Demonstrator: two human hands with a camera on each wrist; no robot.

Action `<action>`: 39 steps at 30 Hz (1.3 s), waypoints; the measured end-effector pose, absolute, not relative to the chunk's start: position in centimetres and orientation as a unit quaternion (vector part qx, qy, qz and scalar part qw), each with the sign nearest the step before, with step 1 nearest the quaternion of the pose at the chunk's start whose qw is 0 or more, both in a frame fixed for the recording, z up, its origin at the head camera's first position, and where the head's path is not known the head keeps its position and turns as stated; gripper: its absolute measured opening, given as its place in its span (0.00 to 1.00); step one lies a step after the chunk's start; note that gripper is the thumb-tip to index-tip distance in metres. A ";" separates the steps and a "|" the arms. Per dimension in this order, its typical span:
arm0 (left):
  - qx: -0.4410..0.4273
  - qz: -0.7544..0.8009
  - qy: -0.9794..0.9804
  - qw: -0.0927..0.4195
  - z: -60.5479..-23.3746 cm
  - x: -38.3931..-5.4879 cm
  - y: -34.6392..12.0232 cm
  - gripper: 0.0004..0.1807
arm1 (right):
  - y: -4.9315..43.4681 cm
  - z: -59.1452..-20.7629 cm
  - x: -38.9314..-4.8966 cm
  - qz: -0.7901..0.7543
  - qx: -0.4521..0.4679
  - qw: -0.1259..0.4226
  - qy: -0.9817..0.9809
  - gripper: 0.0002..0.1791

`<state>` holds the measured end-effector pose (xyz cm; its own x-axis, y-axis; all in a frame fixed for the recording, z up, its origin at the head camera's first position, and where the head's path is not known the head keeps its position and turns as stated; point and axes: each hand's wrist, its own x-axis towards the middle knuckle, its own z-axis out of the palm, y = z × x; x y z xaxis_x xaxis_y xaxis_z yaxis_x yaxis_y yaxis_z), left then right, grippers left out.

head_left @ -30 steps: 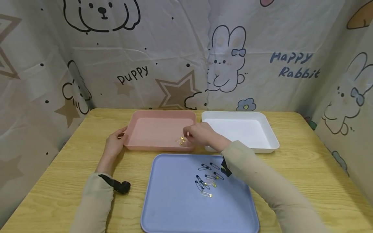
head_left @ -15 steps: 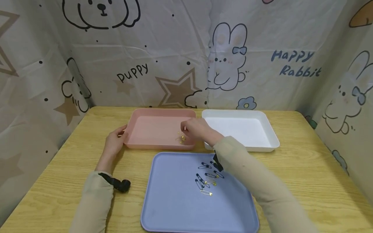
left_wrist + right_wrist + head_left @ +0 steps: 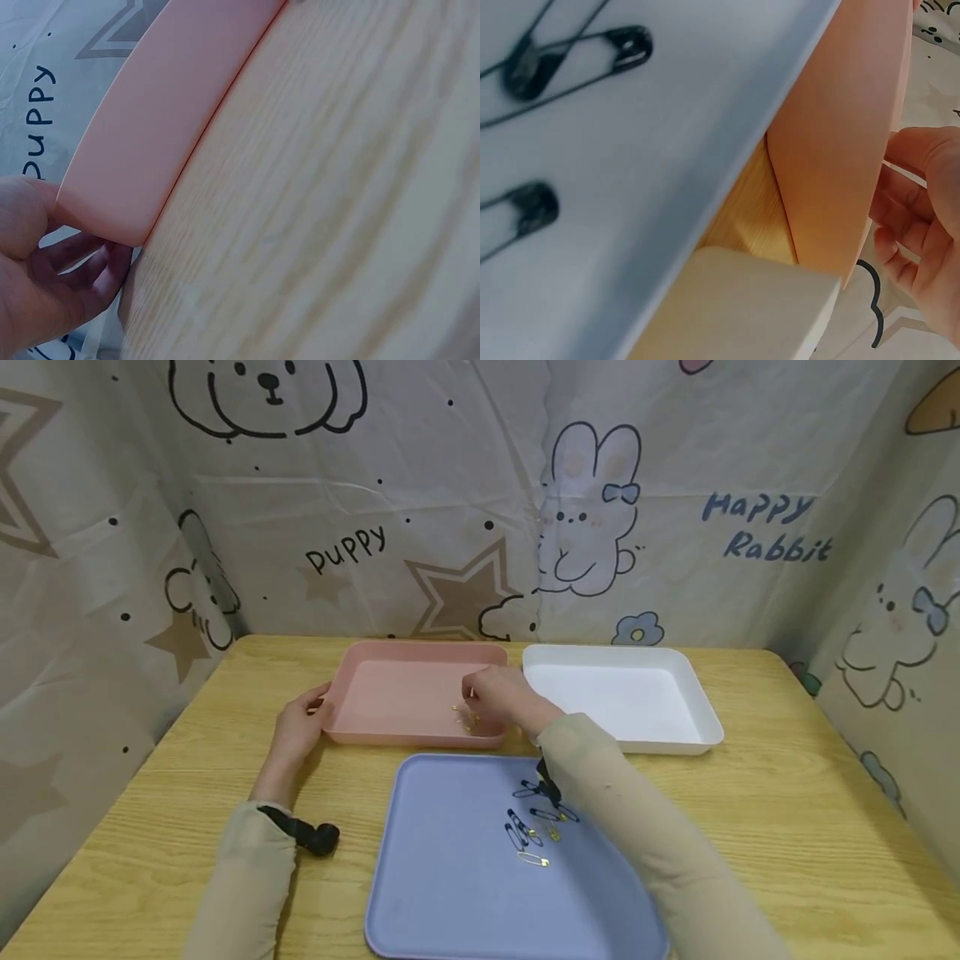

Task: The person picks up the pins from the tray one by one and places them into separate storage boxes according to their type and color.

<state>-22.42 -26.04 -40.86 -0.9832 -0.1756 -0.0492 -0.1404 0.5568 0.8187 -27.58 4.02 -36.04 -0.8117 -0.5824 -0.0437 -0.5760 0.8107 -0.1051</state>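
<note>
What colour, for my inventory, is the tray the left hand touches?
Pink; the tray shows best in the head view.

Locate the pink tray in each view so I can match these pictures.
Head: pink tray, just left of centre.
Left wrist: pink tray, slanting from top centre toward lower left.
Right wrist: pink tray, right of centre, reaching the top edge.
Shared landmark: the wooden table.

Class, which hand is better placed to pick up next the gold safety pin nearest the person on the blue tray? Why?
Probably the right hand: it is nearer that gold safety pin, and its sleeve hangs over the blue tray. The left hand, farther off, grips the pink tray.
</note>
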 end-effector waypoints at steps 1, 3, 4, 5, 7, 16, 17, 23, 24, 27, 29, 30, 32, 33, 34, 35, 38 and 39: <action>0.091 -0.463 -0.881 0.020 -40.8 -22.4 -26.0 0.25 | 4.1 -35.9 -27.5 -0.045 -0.303 0.041 0.951 0.05; 0.092 -0.464 -0.881 0.019 -40.7 -22.5 -26.1 0.25 | 4.3 -35.7 -27.5 -0.046 -0.303 0.045 0.951 0.05; 0.092 -0.463 -0.881 0.020 -40.7 -22.5 -26.1 0.25 | 4.5 -35.6 -27.4 -0.046 -0.304 0.046 0.951 0.06; 0.092 -0.462 -0.882 0.020 -40.7 -22.5 -26.1 0.25 | 4.6 -35.5 -27.4 -0.047 -0.305 0.045 0.950 0.06; 0.093 -0.462 -0.882 0.020 -40.6 -22.5 -26.1 0.25 | 4.9 -35.3 -27.2 -0.045 -0.312 0.039 0.948 0.07; 0.090 -0.459 -0.884 0.025 -40.7 -22.6 -26.2 0.25 | 5.8 -35.4 -26.4 -0.044 -0.334 0.030 0.941 0.05; 0.089 -0.458 -0.884 0.027 -40.7 -22.6 -26.2 0.25 | 5.9 -35.5 -26.3 -0.044 -0.337 0.027 0.940 0.05; 0.085 -0.460 -0.883 0.026 -40.9 -22.4 -26.2 0.24 | 6.5 -35.6 -25.2 -0.037 -0.359 -0.012 0.932 0.04; 0.086 -0.461 -0.883 0.025 -40.9 -22.4 -26.2 0.25 | 6.7 -35.5 -25.0 -0.037 -0.362 -0.020 0.931 0.04; 0.085 -0.461 -0.883 0.027 -40.9 -22.3 -26.1 0.25 | 7.3 -35.3 -24.4 -0.043 -0.368 -0.037 0.928 0.04; 0.082 -0.459 -0.884 0.029 -40.9 -22.2 -26.1 0.24 | 7.8 -35.2 -24.1 -0.046 -0.367 -0.043 0.928 0.04; 0.081 -0.459 -0.884 0.029 -40.9 -22.1 -26.0 0.24 | 8.0 -35.1 -23.9 -0.047 -0.366 -0.044 0.928 0.04; 0.080 -0.459 -0.884 0.029 -40.9 -22.1 -26.0 0.24 | 8.5 -35.0 -23.6 -0.050 -0.366 -0.043 0.928 0.04; 0.080 -0.458 -0.885 0.030 -40.9 -22.1 -26.0 0.24 | 8.8 -34.9 -23.4 -0.052 -0.368 -0.042 0.928 0.04; 0.082 -0.460 -0.884 0.029 -40.9 -22.1 -26.0 0.24 | 9.0 -34.9 -23.3 -0.052 -0.368 -0.041 0.927 0.04; 0.083 -0.461 -0.883 0.028 -40.9 -22.1 -26.0 0.24 | 9.2 -34.9 -23.2 -0.052 -0.370 -0.040 0.927 0.04; 0.087 -0.459 -0.884 0.027 -40.9 -22.2 -26.0 0.24 | 9.7 -34.8 -22.7 -0.056 -0.375 -0.036 0.925 0.04; 0.087 -0.458 -0.884 0.026 -40.8 -22.2 -26.0 0.24 | 9.9 -34.8 -22.5 -0.057 -0.376 -0.033 0.924 0.04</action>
<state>-22.18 -25.99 -40.84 -0.9836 -0.1776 -0.0331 -0.1296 0.5660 0.8142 -22.53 9.89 -34.78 -0.7153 -0.6910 0.1045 -0.6986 0.7111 -0.0794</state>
